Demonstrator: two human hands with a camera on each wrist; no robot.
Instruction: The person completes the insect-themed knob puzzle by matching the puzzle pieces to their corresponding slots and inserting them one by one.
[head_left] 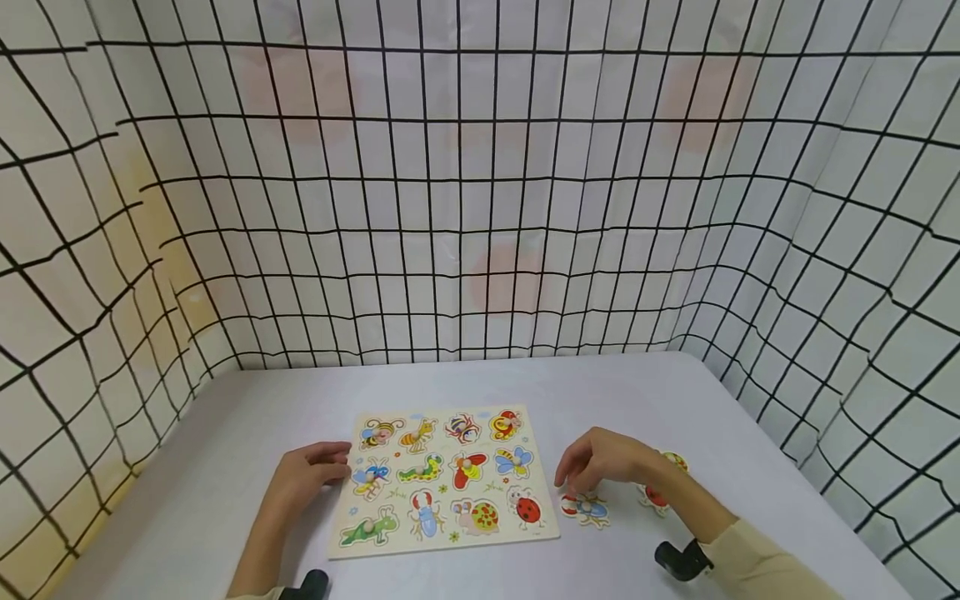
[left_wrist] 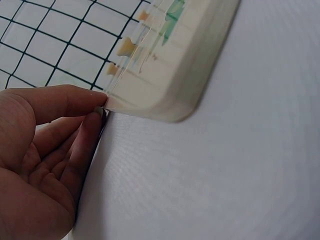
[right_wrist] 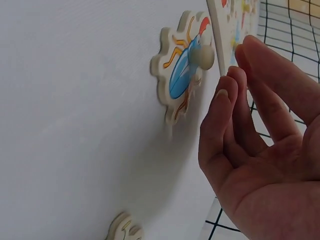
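A wooden insect peg puzzle board (head_left: 442, 546) lies flat on the white table. My left hand (head_left: 300, 479) is at its left edge, fingertips touching the side; in the left wrist view, the fingers (left_wrist: 65, 100) meet the board's edge (left_wrist: 175, 107) near a corner. My right hand (head_left: 600, 460) hovers right of the board with bent fingers and nothing between them. Just below it lies a blue stag beetle piece (head_left: 588, 510), its round knob upward; the right wrist view shows this beetle piece (right_wrist: 182, 75) apart from the fingertips.
Further right, a red ladybug piece (head_left: 654, 500) and a yellow-green piece (head_left: 677, 460) are partly hidden by my right forearm. Part of a piece (right_wrist: 125, 229) appears low in the right wrist view. Black grid netting (head_left: 461, 208) over white walls surrounds the table (head_left: 285, 392).
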